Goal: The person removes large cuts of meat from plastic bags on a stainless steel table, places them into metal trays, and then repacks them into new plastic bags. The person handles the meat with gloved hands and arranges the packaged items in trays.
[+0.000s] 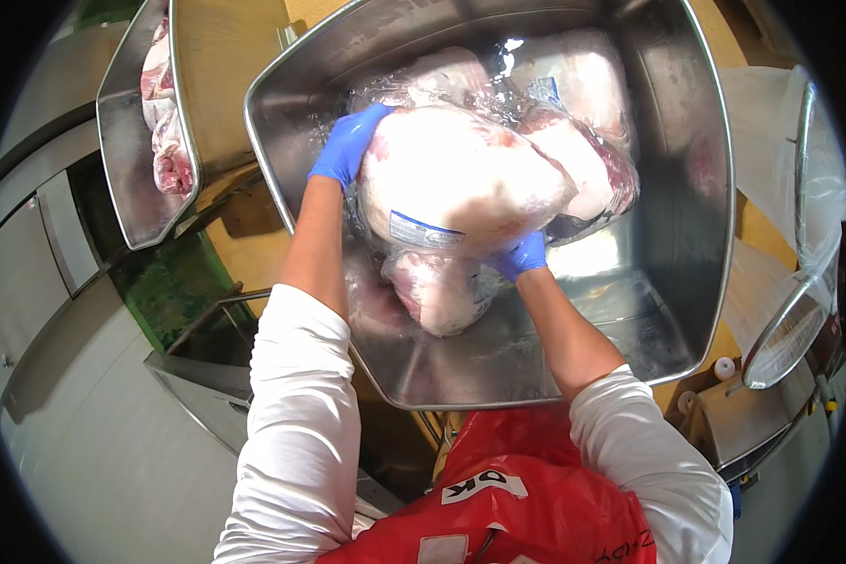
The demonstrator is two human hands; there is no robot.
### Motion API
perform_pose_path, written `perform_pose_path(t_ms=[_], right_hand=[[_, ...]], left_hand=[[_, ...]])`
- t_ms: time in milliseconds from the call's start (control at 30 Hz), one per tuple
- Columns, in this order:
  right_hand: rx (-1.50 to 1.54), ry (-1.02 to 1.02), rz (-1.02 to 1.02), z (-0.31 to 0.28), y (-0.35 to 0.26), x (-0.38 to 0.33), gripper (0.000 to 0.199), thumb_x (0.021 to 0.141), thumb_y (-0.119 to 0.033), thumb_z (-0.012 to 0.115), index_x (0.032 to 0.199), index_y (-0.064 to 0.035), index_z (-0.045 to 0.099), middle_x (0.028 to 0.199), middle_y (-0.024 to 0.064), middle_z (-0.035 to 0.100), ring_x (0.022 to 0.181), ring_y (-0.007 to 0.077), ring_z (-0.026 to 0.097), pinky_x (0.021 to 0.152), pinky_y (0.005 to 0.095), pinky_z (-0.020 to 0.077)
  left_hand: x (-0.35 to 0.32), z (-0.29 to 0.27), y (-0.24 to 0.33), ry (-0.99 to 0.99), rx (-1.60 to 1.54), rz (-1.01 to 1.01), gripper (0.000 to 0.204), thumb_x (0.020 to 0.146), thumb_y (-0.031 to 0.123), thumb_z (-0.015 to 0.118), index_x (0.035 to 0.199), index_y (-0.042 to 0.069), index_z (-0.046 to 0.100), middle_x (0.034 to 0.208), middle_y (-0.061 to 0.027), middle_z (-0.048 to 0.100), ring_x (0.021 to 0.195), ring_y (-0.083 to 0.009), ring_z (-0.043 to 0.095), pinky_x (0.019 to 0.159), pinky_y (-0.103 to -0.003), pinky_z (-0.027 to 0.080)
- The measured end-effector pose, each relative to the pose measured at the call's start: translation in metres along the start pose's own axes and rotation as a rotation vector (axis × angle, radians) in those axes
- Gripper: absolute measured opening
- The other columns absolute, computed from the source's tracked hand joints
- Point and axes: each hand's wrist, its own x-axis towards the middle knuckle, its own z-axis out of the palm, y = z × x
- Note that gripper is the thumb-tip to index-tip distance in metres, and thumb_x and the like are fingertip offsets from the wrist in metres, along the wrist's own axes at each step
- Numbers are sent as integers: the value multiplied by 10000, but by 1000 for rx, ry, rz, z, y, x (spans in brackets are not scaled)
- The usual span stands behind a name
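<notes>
A big pale pink cut of meat sealed in clear plastic (461,174) is lifted above a deep steel bin (696,235). My left hand (348,143), in a blue glove, grips its upper left side. My right hand (520,256), also gloved blue, holds it from underneath at the lower right. Other wrapped cuts (442,296) lie in the bin below and behind it. White sleeves cover my upper arms, and a red plastic apron (526,489) shows at the bottom.
A second steel bin (127,179) holding meat pieces stands at the upper left. A round steel frame lined with a clear plastic bag (804,235) sits on the right. Grey cabinets and a pale floor lie to the left, with a small steel container (207,376) below.
</notes>
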Motion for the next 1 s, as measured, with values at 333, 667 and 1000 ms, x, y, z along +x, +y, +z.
perform_pose_path(t_ms=[333, 667, 1000], right_hand=[[115, 18, -48, 38, -51, -67, 498, 1057, -373, 414, 1454, -74, 444, 1455, 98, 495, 1288, 237, 508, 1107, 393, 413], [-242, 328, -43, 127, -155, -215, 382, 1022, -275, 511, 1323, -48, 577, 1260, 101, 652, 1110, 251, 643, 941, 406, 547], [-695, 272, -2, 172, -177, -312, 436, 1007, -368, 455, 1273, -59, 608, 1270, 106, 651, 1137, 257, 627, 986, 399, 506]], left_hand=[[-89, 40, -35, 149, 514, 582, 303, 1010, 207, 424, 1073, 8, 644, 1074, -225, 647, 971, -371, 564, 907, -416, 460], [-187, 116, -111, -53, -813, -85, 434, 990, 329, 486, 1234, 15, 658, 1171, -119, 688, 1086, -210, 636, 1010, -349, 481], [-330, 117, -123, -125, -1450, -212, 411, 951, 345, 538, 1217, 48, 637, 1155, -124, 683, 1053, -246, 653, 969, -378, 513]])
